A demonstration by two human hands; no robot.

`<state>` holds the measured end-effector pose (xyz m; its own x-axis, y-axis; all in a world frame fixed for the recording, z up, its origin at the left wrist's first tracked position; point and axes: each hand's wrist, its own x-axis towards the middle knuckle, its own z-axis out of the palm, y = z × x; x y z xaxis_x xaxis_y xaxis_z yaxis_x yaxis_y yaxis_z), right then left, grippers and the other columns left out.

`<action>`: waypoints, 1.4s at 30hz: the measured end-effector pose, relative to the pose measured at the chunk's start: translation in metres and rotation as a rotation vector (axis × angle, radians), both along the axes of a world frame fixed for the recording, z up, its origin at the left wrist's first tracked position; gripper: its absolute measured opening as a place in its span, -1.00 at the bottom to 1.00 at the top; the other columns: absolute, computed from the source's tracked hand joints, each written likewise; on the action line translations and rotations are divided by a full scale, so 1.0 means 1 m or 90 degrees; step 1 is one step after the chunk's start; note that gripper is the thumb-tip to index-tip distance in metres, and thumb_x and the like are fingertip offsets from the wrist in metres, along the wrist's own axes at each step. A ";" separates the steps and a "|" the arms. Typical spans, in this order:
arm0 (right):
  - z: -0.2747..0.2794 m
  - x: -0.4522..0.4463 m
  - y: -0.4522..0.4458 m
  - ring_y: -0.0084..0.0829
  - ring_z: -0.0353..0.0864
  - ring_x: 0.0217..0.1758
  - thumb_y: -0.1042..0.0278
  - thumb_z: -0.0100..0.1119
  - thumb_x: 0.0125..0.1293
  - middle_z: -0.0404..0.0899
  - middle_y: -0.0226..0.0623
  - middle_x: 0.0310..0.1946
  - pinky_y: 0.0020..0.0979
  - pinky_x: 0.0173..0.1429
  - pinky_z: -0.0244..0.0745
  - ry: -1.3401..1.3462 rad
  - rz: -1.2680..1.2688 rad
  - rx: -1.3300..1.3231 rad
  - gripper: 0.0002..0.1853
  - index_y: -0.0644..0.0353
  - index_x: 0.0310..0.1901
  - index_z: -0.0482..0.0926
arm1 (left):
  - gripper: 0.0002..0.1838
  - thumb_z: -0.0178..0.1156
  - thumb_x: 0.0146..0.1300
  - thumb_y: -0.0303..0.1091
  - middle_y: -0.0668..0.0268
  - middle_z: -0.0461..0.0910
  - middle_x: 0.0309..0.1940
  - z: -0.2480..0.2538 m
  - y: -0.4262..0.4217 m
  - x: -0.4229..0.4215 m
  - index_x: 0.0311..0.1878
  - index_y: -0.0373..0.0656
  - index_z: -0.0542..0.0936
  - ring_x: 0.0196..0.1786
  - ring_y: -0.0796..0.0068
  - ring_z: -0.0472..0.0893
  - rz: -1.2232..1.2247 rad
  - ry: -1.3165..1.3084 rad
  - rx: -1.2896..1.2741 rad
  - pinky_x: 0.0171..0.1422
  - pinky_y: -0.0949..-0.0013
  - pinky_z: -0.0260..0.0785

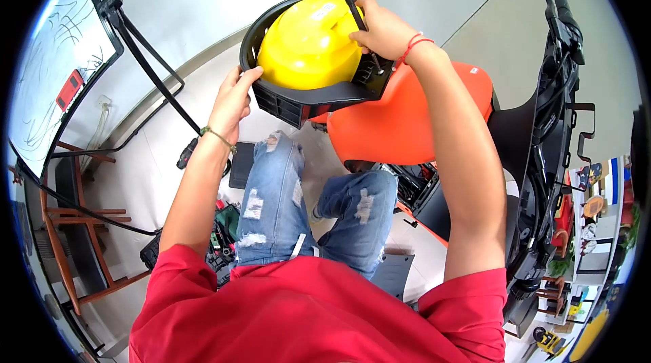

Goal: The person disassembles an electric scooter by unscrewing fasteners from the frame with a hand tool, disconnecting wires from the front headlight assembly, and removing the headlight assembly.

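Observation:
A black plastic bin-like housing (288,107) rests at the rear of the orange scooter seat (400,126), with a yellow helmet (308,44) inside it. My left hand (232,98) pinches the housing's left rim with thumb and fingers. At the right side of the rim, my right hand (383,29) is closed on a black handle-like part (356,14), beside the helmet. A thin metal piece shows just below that hand, near the housing's corner.
The scooter's handlebar and black body (542,98) stand at the right. A whiteboard (57,58) on a black frame is at the left, above a wooden chair (88,241). Tools (220,244) lie left of my legs, and a dark panel (392,275) lies on the floor.

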<state>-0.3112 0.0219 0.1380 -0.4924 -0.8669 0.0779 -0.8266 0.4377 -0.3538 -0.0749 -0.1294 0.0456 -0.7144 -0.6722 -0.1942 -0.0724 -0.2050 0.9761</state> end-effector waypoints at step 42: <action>0.008 -0.006 -0.003 -0.51 0.62 -0.20 0.35 0.44 0.08 0.66 -0.27 -0.24 -0.46 -0.07 0.53 -0.098 -0.130 -0.153 -0.53 0.38 0.01 0.57 | -0.66 0.08 0.25 -0.29 0.65 0.31 -0.48 -0.025 -0.029 -0.035 0.10 -0.07 0.54 -0.52 0.85 0.17 -0.060 0.160 0.010 -0.47 0.65 0.00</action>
<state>-0.3175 0.0186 0.1460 -0.6761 -0.7148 0.1790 -0.6588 0.4776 -0.5812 -0.1101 -0.1585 0.0203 -0.8009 -0.5986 -0.0124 0.1520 -0.2234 0.9628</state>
